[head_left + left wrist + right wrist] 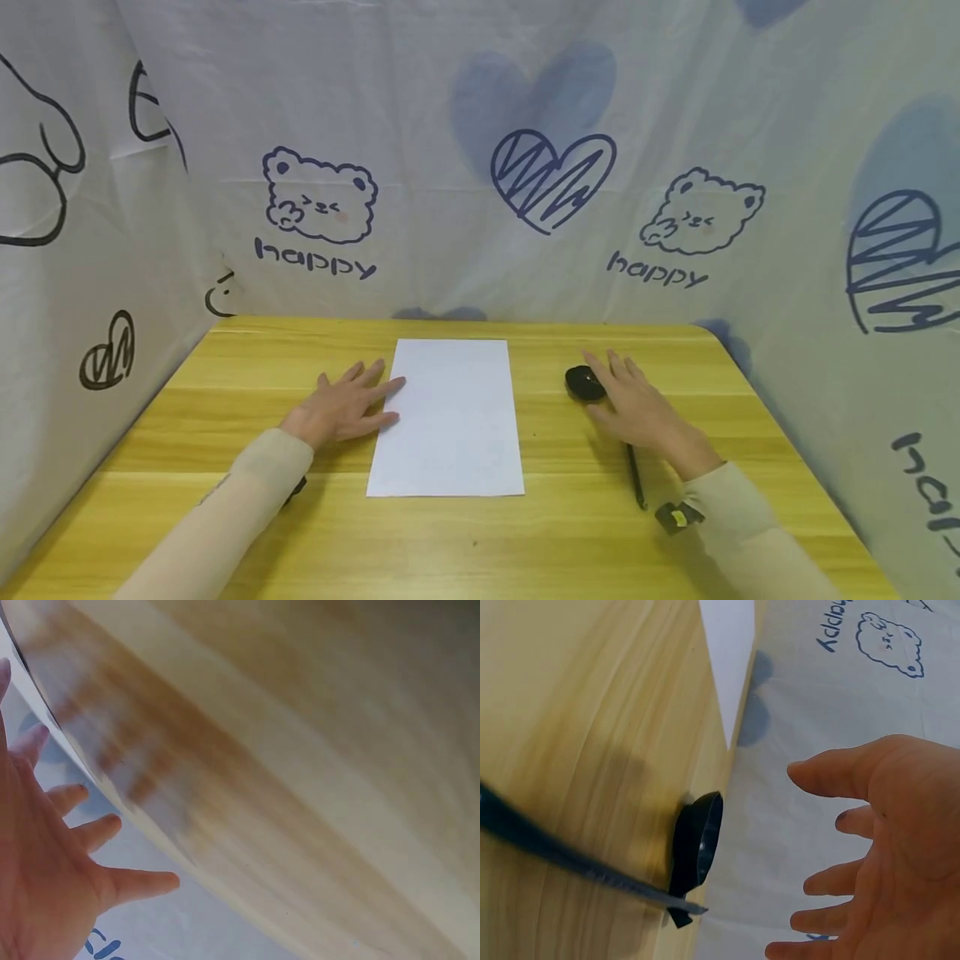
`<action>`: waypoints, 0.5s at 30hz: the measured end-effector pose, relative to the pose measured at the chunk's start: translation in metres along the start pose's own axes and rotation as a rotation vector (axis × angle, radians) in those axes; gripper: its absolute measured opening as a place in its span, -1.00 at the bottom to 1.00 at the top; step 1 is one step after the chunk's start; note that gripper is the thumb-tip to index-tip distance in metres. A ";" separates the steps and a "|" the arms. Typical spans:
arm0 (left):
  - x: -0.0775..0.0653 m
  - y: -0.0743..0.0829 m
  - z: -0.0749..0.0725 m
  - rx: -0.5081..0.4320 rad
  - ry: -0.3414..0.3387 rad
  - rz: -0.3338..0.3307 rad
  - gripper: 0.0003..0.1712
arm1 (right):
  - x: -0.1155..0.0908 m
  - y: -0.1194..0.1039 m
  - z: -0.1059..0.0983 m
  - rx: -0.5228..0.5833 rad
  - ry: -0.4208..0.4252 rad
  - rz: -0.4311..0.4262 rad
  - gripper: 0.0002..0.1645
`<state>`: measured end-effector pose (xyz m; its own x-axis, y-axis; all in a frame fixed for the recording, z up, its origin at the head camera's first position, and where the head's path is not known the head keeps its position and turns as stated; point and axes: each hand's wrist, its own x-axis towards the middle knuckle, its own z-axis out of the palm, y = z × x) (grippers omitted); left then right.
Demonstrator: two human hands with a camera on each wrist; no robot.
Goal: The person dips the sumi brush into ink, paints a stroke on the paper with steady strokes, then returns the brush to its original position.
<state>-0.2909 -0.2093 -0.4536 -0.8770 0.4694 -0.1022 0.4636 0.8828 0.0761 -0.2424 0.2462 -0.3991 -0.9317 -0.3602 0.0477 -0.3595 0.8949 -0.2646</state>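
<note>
A blank white sheet of paper [450, 417] lies on the wooden table. My left hand [341, 408] is at its left edge, fingers spread, thumb and a fingertip overlapping the sheet in the head view. The left wrist view shows that left hand [52, 862] with straight, parted fingers holding nothing. To the right, my right hand [633, 408] extends over a small black round dish [583, 383] and a slim dark stick [636, 479]. In the right wrist view the hollow dish [697, 844] has a short tab, and the stick [577, 862] crosses before it. My right hand [907, 855] holds nothing.
The yellow wood-grain table [480, 550] is bounded at the back and sides by a white cloth [435, 208] printed with hearts, bear faces and the word "happy". A small black device [678, 517] sits at my right cuff.
</note>
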 end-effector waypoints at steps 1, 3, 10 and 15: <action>0.000 0.000 0.000 0.003 -0.004 -0.006 -0.19 | -0.001 0.001 0.000 -0.005 0.001 -0.004 -0.06; -0.001 -0.001 0.000 0.010 -0.012 -0.014 -0.18 | -0.002 0.003 -0.001 -0.011 -0.002 -0.012 -0.06; -0.004 0.001 0.000 0.000 -0.035 -0.009 -0.16 | -0.007 0.008 -0.002 -0.036 -0.022 -0.022 -0.11; -0.004 0.001 0.001 0.000 -0.040 -0.007 -0.16 | -0.009 0.009 0.000 -0.062 -0.026 -0.037 -0.14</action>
<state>-0.2866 -0.2101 -0.4544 -0.8743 0.4640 -0.1426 0.4579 0.8858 0.0749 -0.2374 0.2579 -0.4020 -0.9164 -0.3990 0.0309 -0.3967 0.8953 -0.2028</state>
